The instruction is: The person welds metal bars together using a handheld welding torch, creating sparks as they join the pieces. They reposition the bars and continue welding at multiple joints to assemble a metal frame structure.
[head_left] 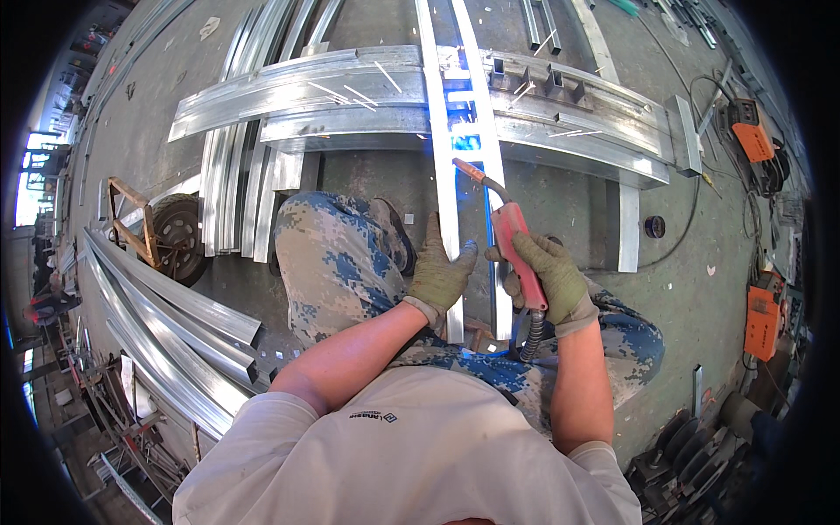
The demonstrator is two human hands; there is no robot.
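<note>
While your right hand (pixel 562 278), in an olive-green glove, is closed around the red-handled welding torch (pixel 509 229) right of centre, your left hand (pixel 438 276), gloved likewise, grips the left rail of the silver, ladder-shaped metal frame (pixel 444 153) at centre. You have the torch's copper-coloured tip (pixel 466 168) beside a rung (pixel 469 156) lit blue-white, upper centre. Broad silver metal beams (pixel 350 124) lie beneath, across the upper part of the view.

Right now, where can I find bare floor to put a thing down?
Mostly bare: grey floor between your camouflage right trouser leg and the nearer boxy orange machine. Crowded: silvery metal beams ahead, bearing thin pale rods and the ladder-like metal frame; left side, with long silvery metal channels.
</note>
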